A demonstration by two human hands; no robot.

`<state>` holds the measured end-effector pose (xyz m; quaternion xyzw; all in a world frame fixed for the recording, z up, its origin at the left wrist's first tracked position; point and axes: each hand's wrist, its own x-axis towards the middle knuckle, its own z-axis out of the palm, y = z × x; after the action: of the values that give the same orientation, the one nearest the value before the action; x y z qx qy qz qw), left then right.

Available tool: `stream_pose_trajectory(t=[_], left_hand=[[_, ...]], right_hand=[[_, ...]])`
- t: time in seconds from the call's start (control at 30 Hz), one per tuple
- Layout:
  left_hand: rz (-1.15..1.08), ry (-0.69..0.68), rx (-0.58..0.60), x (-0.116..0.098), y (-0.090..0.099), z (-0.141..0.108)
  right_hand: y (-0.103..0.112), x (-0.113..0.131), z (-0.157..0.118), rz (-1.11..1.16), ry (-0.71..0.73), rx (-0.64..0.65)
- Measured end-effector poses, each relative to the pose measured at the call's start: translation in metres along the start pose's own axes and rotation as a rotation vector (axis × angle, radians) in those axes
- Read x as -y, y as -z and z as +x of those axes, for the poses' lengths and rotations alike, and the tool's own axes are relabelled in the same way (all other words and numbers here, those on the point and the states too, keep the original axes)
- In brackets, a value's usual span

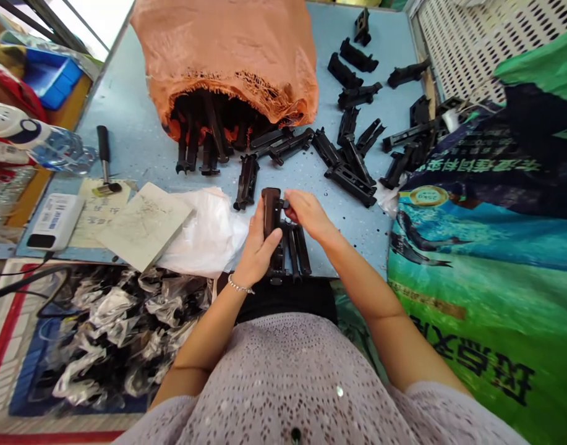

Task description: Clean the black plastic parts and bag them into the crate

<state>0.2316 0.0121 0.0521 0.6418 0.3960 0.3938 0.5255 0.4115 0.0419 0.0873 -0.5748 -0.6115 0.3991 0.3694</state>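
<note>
Left hand: we see it closed around an elongated black part, the thumb lying across its face and the fingers wrapped along its left side. The part is thus in the left hand, above the near edge of the table. Right hand: we observe the fingertips drawn together on a small dark piece at the right side of the part, near its far end. Just below the right hand, slender black pieces lie side by side on the table.

Beyond both hands we note an orange sack, its frayed mouth open towards them and similar black parts projecting from it. Further parts lie scattered beyond and to the right of the right hand; a green-and-blue printed sack stands farther right. To the left of the left hand we find white plastic sheeting, a flat square sheet, a white device and a black-handled tool. Below and left of the left hand, a blue tray holds dark items in clear wrapping
</note>
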Motion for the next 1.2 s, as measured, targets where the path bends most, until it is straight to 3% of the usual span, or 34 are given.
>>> stream_pose_trajectory(t=[0.1, 0.23, 0.3, 0.37, 0.47, 0.57, 0.67, 0.77, 0.9, 1.03, 1.07, 1.13, 1.2], left_hand=[[-0.031, 0.058, -0.142, 0.003, 0.004, 0.004], [-0.003, 0.106, -0.241, 0.007, 0.019, 0.009], [0.112, 0.101, -0.238, 0.008, 0.032, 0.006], [0.333, 0.17, -0.204, 0.012, 0.046, 0.002], [0.732, 0.398, -0.07, 0.019, 0.056, -0.006], [0.905, 0.501, 0.045, 0.029, 0.043, -0.009], [0.955, 0.487, 0.092, 0.034, 0.025, -0.011], [0.997, 0.359, 0.006, 0.033, 0.021, -0.013], [0.732, 0.06, -0.142, 0.022, 0.021, -0.015], [0.193, -0.035, 0.018, 0.008, -0.008, -0.004], [0.075, -0.028, 0.042, 0.005, -0.016, 0.001], [-0.09, 0.022, 0.025, 0.001, -0.027, 0.01], [-0.223, 0.137, -0.018, -0.004, -0.027, 0.014]], right_hand=[[-0.016, -0.007, -0.017, 0.033, 0.017, 0.096], [-0.041, -0.011, -0.061, -0.367, 0.279, 0.175], [-0.041, -0.017, -0.069, -0.438, 0.339, 0.233], [-0.025, -0.028, -0.063, -0.486, 0.298, 0.208], [0.021, -0.054, -0.04, -0.714, 0.06, -0.124], [0.066, -0.084, -0.017, -0.972, -0.195, -0.406], [0.093, -0.108, -0.004, -1.053, -0.336, -0.432], [0.109, -0.116, 0.0, -1.029, -0.386, -0.405], [0.106, -0.094, -0.013, -0.913, -0.385, -0.413], [0.055, -0.04, -0.046, -0.693, -0.153, -0.434], [0.041, -0.027, -0.055, -0.602, -0.077, -0.383], [0.022, -0.006, -0.067, -0.387, 0.069, -0.132], [0.017, 0.004, -0.069, -0.221, 0.146, 0.033]])
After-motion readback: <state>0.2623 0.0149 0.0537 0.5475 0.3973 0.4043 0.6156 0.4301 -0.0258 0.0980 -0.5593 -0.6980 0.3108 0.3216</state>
